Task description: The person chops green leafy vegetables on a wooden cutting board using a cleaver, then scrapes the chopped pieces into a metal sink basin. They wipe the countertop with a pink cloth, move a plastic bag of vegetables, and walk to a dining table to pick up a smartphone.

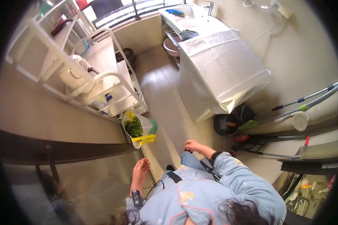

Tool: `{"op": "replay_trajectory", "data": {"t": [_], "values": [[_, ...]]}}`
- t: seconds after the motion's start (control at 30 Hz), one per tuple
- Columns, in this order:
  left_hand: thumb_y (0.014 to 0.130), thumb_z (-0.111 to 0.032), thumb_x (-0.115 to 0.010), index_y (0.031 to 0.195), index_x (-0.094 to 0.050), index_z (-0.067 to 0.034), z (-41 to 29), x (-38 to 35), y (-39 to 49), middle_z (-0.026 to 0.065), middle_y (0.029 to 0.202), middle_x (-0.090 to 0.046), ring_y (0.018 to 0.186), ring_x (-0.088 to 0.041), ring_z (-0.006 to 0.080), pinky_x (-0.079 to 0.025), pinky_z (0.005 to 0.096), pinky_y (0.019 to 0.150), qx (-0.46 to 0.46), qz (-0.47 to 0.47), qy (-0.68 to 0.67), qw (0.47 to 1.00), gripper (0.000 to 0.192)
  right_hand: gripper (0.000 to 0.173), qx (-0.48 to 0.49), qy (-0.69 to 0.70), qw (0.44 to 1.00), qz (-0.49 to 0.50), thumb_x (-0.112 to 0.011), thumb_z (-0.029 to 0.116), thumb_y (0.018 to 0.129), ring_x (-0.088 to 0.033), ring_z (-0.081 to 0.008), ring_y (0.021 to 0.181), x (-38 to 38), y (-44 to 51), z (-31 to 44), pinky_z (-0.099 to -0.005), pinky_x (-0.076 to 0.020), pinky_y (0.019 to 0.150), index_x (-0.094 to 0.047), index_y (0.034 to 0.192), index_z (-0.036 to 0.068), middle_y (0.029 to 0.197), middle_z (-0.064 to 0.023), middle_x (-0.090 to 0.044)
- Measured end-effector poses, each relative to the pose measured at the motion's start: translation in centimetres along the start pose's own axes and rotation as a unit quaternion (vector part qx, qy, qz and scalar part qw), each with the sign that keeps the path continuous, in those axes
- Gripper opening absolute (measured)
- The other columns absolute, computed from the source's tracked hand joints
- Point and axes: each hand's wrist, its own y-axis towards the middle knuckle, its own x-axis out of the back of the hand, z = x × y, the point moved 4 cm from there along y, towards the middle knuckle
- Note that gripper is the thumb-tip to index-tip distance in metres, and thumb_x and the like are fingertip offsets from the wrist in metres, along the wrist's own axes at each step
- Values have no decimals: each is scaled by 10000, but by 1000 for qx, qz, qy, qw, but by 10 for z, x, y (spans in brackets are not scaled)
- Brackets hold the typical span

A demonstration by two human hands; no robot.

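Observation:
My left hand point(141, 167) is raised beside the dark-framed door at the lower left, its fingers loosely curled with no object visible in them. In front of my body, my right hand point(192, 145) hangs over the floor, its fingers bent inward; whether it holds anything small does not show. Beyond my left hand, a plastic bag with yellow and green edges point(140, 139) stands at the end of the white rack, touching neither hand. Leafy greens point(134, 127) fill its opening.
A white metal rack point(115, 74) with a cream pot point(73, 73) lines the left. On the right are a covered appliance point(219, 67), a dark bin point(226, 124), mop poles point(295, 108) and a folded hand truck point(270, 153). A white sink point(195, 19) stands by the window.

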Motion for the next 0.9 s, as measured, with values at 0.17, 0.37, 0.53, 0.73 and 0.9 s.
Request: {"op": "replay_trajectory", "data": {"t": [0.17,0.37,0.53,0.73,0.9], "values": [[967,-262,-530,1169,-580,-79,-34,-103,56,45,1123,-630,996,-607,162,-468,310,883,1,90,43,995,277,316,-157,226,961,-35,-610,199,886,-602,-106,874,91,-59,-87,-274,-476,713,-588,1167,56,986,-20,-647],[957,-239,-537,1135,-578,-81,-62,-191,116,59,1144,-615,1037,-593,185,-464,334,905,31,154,91,983,242,291,-110,347,926,-99,-588,205,891,-621,-108,871,118,-63,-79,-285,-479,704,-602,1143,62,982,-26,-663],[943,-241,-544,1140,-584,-100,-81,-224,177,53,1123,-629,1014,-598,207,-470,361,904,89,171,115,975,246,248,-96,404,902,-120,-593,226,899,-623,-112,707,123,-32,-66,-262,-495,608,-637,1075,58,898,-66,-687],[941,-228,-544,1193,-563,-75,-130,-274,258,63,1156,-617,1029,-583,201,-468,343,900,126,277,217,927,296,182,-116,539,790,-267,-651,219,866,-596,-98,579,126,-32,-71,-243,-525,579,-667,879,39,738,-41,-648],[955,-237,-546,1122,-605,-71,-162,-321,289,42,1077,-648,966,-611,145,-471,281,856,146,339,343,864,243,186,-126,618,688,-359,-697,203,823,-552,-90,529,94,-65,-63,-259,-539,570,-649,754,36,685,-30,-604]]}}
